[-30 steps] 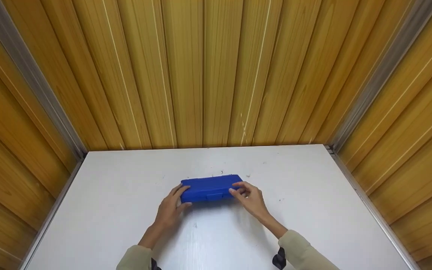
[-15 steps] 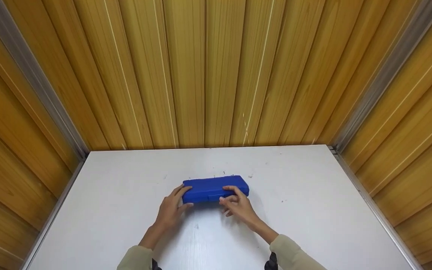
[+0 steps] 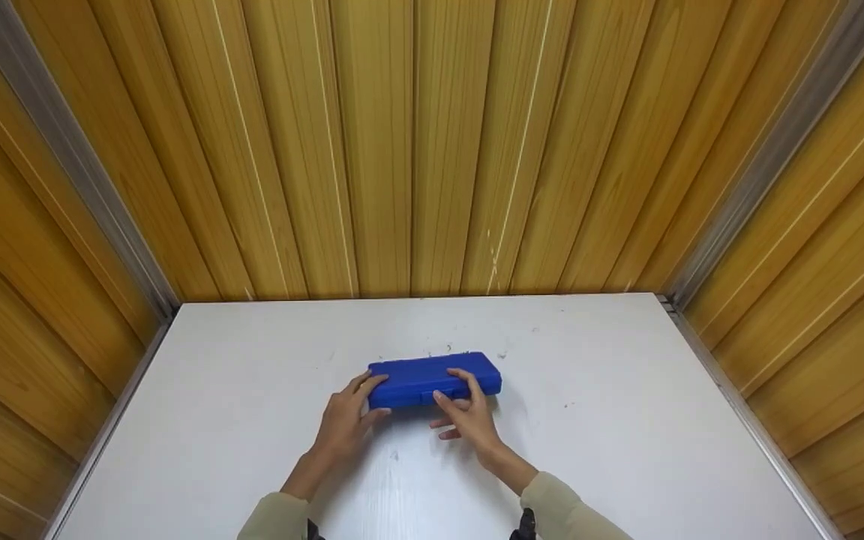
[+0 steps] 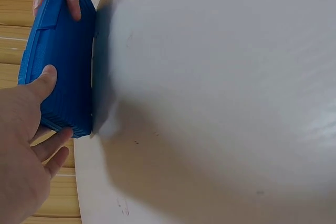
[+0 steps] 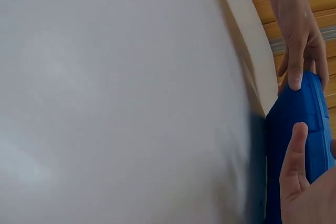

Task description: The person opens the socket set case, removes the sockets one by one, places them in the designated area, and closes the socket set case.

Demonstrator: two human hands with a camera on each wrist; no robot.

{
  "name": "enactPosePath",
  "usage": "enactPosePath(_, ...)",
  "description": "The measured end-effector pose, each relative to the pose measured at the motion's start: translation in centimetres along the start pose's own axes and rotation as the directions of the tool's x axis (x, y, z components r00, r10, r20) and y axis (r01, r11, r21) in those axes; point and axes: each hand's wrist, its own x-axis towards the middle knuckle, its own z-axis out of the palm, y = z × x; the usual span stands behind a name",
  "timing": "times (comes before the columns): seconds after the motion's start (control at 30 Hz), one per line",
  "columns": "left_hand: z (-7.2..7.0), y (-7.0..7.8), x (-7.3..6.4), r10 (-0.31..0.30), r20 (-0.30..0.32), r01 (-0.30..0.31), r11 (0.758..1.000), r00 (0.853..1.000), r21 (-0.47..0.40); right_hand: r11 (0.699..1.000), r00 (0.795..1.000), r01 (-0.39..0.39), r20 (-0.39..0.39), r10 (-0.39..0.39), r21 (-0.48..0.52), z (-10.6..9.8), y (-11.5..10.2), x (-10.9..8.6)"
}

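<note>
A closed blue plastic case (image 3: 432,369) with a latch on its front lies crosswise at the middle of the white table. My left hand (image 3: 344,420) grips its left end, thumb at the front and fingers over the top and end. In the left wrist view, the left thumb (image 4: 46,80) presses the case's front face while other fingers reach round the ribbed end. My right hand (image 3: 471,420) is at the front near the latch, thumb by the latch and index finger on the lid. Its remaining fingers extend below, off the case. The case's inside is hidden.
The white table (image 3: 237,390) has small dark scuffs, several of them behind the case. A wood-patterned panel wall (image 3: 402,150) rises at its back edge, with similar panels and grey metal posts at both sides.
My right hand has slid left along the case's front, from near its right end to the latch. The left hand keeps its hold on the left end.
</note>
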Motion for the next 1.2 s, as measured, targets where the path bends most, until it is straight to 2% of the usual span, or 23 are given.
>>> enactPosePath(0.13,0.2,0.1,0.0,0.013,0.003,-0.013,0.999,1.0,0.03,0.999,0.989,-0.035,-0.143,0.04,0.037,1.2,-0.4,-0.2)
enactPosePath(0.27,0.4,0.2,-0.2,0.018,0.007,-0.018,0.999,1.0,0.036,0.999,0.972,-0.034,-0.23,0.041,0.035,1.9,-0.7,-0.6)
enactPosePath(0.47,0.4,0.3,-0.4,0.015,0.034,-0.015,1.0,0.999,0.015,0.999,0.961,-0.016,-0.277,0.024,0.031,2.1,-0.4,-0.8)
enactPosePath(0.57,0.3,0.4,-0.3,0.018,0.069,-0.018,1.0,0.997,0.001,1.0,0.958,-0.011,-0.286,0.014,0.013,2.0,-0.3,-0.9)
enactPosePath(0.67,0.2,0.4,-0.3,0.015,0.119,-0.019,0.999,0.993,0.033,0.998,0.957,-0.032,-0.285,0.045,0.05,2.1,-0.4,-0.9)
enactPosePath(0.8,0.3,0.4,-0.6,0.026,0.149,-0.046,0.99,0.989,0.131,0.992,0.964,-0.08,-0.246,0.101,0.093,2.2,-0.3,-1.3)
enactPosePath(0.93,0.5,0.2,-1.2,0.092,0.117,-0.114,0.974,0.989,0.194,0.997,0.983,-0.073,-0.165,0.077,0.029,1.7,0.1,-1.7)
enactPosePath(1.07,0.7,0.0,-1.4,0.17,0.091,-0.187,0.952,0.981,0.243,0.992,0.998,-0.059,-0.04,0.055,-0.113,0.6,0.0,-2.3)
enactPosePath(1.2,0.8,-0.3,-1.6,0.224,0.101,-0.244,0.923,0.969,0.299,0.95,0.99,-0.015,0.132,0.059,-0.31,-0.8,-0.7,-2.9)
